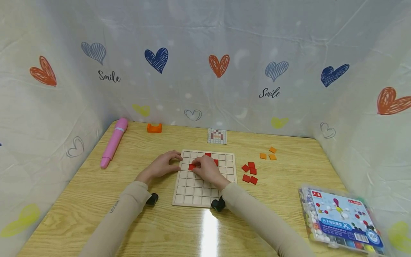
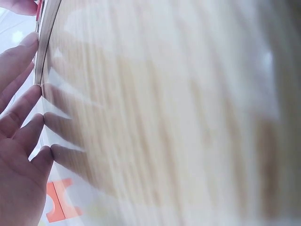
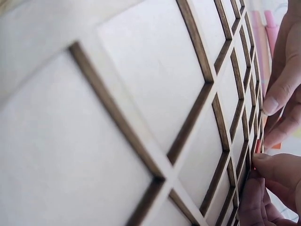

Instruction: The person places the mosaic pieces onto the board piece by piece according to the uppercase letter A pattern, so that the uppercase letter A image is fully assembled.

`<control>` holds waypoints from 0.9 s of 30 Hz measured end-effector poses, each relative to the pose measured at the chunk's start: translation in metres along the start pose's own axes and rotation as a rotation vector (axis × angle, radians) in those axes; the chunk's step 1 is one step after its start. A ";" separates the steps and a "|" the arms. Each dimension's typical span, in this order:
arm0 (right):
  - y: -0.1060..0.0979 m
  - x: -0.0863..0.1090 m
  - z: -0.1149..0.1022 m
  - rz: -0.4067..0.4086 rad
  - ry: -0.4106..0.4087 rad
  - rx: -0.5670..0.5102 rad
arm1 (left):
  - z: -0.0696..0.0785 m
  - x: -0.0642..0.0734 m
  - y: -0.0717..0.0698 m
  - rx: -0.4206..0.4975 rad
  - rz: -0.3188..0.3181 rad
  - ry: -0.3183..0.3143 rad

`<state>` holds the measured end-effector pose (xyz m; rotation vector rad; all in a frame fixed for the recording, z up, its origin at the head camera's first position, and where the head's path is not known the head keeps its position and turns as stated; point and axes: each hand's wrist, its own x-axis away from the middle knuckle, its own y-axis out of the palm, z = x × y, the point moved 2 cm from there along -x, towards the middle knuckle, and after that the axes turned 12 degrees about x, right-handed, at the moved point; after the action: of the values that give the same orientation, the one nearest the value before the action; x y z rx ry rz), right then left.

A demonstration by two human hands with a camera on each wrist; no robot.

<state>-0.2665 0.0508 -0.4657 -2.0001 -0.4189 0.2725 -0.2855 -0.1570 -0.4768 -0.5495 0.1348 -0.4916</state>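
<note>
A pale wooden grid board [image 1: 184, 200] lies on the table between my hands. My left hand [image 1: 165, 163] touches its left edge with spread, gently bent fingers; in the left wrist view the fingertips [image 2: 35, 89] meet the board's side. Over the upper left squares, my right hand [image 1: 208, 168] pinches a red square tile [image 1: 191, 167] between thumb and fingertips. A sliver of that tile [image 3: 257, 149] shows by the thumb in the right wrist view. Two more red tiles sit in squares near the top, one being this tile [image 1: 216, 162]. My right hand hides part of the grid.
Several loose red tiles [image 1: 253, 171] and three orange tiles [image 1: 263, 156] lie right of the board. Behind it is a printed pattern card [image 1: 217, 136]. A pink stick-like object [image 1: 113, 144], an orange notched block [image 1: 154, 128] and a clear box of coloured beads [image 1: 341, 221] stand farther out.
</note>
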 end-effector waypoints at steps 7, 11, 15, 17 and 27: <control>-0.003 0.006 0.005 0.018 0.033 -0.084 | 0.000 -0.001 0.001 0.001 0.001 -0.003; -0.008 0.017 0.013 0.045 0.076 -0.167 | 0.001 -0.002 0.001 0.003 0.000 -0.016; -0.016 0.030 0.023 0.089 0.090 -0.194 | 0.001 -0.001 0.001 -0.003 0.001 -0.025; -0.022 0.037 0.028 0.123 0.079 -0.189 | 0.001 0.000 0.001 -0.004 0.002 -0.024; -0.052 0.086 0.070 0.219 0.185 -0.251 | -0.001 0.000 0.000 -0.003 0.001 -0.021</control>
<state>-0.2222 0.1642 -0.4509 -2.2987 -0.1197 0.1743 -0.2859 -0.1567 -0.4776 -0.5572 0.1161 -0.4852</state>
